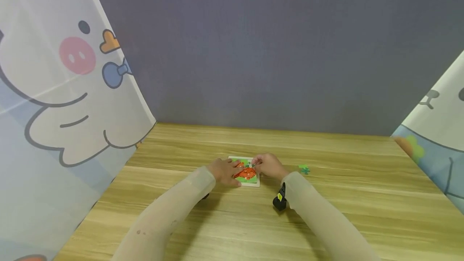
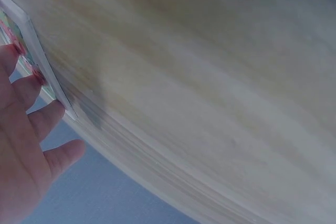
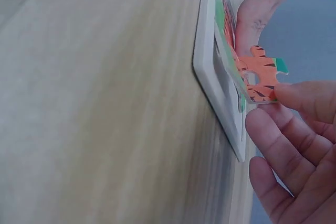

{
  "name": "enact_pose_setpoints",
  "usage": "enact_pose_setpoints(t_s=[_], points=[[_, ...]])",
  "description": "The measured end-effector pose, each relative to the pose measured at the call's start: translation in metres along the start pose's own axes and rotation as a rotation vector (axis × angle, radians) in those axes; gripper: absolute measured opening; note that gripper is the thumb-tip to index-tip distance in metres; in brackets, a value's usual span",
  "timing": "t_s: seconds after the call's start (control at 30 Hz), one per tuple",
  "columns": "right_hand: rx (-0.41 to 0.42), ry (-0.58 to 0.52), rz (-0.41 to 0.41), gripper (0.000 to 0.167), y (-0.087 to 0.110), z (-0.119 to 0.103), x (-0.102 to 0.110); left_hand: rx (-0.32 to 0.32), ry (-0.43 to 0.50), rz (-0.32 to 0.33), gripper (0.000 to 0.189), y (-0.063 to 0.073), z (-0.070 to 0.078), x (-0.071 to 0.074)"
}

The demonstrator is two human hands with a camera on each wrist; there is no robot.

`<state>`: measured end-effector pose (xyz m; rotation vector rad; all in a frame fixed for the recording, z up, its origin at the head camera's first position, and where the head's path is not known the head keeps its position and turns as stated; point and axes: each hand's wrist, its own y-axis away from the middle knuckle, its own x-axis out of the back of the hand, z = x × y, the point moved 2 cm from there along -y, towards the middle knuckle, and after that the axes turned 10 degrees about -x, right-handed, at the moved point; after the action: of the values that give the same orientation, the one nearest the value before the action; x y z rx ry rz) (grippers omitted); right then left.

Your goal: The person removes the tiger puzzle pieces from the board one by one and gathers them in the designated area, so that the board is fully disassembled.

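A small jigsaw puzzle point(image 1: 247, 175) in a white frame lies on the table, its picture orange on green. My left hand point(image 1: 224, 171) rests over its left side with fingers spread and fairly straight; the left wrist view shows those fingertips point(image 2: 38, 74) touching the picture and the frame's edge. At the puzzle's upper right, my right hand point(image 1: 269, 165) pinches an orange, black-striped puzzle piece point(image 3: 261, 77) with a green corner. That piece is tilted up over the tray point(image 3: 202, 51), where a bare grey part shows. Whether its lower edge touches the puzzle, I cannot tell.
Loose green and teal puzzle pieces point(image 1: 304, 169) lie on the wooden table point(image 1: 232, 224) to the right of my right hand. A dark grey panel point(image 1: 253, 51) stands behind the table. Cartoon-printed curtains point(image 1: 72, 92) hang at both sides.
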<state>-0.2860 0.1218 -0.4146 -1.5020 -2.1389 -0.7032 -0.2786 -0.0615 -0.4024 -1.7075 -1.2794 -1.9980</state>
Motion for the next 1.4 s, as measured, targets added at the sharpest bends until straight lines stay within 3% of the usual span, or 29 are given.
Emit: enact_pose_setpoints(t_s=[0.57,0.8,1.1,1.4], points=[[-0.053,-0.16,0.025,0.01,0.001,0.013,-0.006,-0.015,0.013,0.007,0.074,-0.004,-0.001,-0.001],[-0.071,-0.194,0.01,0.009,0.001,0.015,-0.007,0.041,0.007,0.049,0.078,-0.01,0.006,-0.004],[-0.111,-0.235,-0.005,0.008,0.003,0.013,-0.01,0.102,-0.069,0.101,0.074,-0.019,0.012,-0.01],[-0.105,-0.261,0.001,0.017,0.003,0.017,-0.007,0.16,-0.084,0.065,0.075,-0.016,0.016,-0.004]])
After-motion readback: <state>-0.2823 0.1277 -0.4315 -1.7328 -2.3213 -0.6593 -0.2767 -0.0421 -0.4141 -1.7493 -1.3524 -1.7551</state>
